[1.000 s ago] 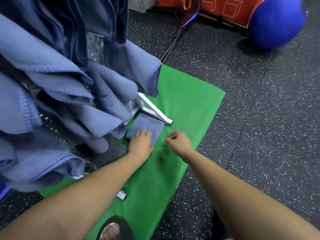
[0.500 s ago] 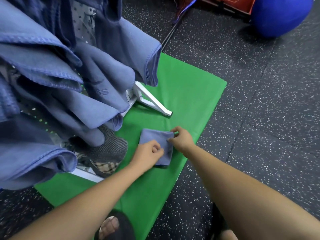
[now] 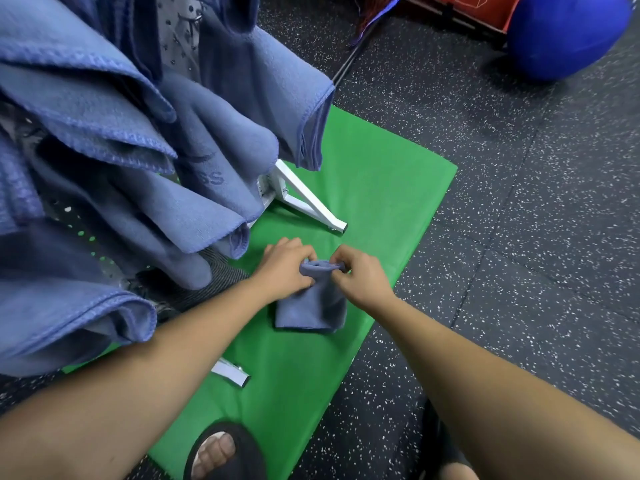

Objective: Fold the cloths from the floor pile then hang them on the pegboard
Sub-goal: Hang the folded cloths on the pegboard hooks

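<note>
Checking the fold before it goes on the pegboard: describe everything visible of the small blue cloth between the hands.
The small blue cloth is a soft, fleecy-looking grey-blue fabric, folded into a compact, roughly rectangular pad. Its top edge is bunched between the left hand and the right hand, each pinching one end. The rest extends toward the viewer over the green mat. Its lower edge looks even and casts a shadow; whether it touches the mat is unclear.
</note>
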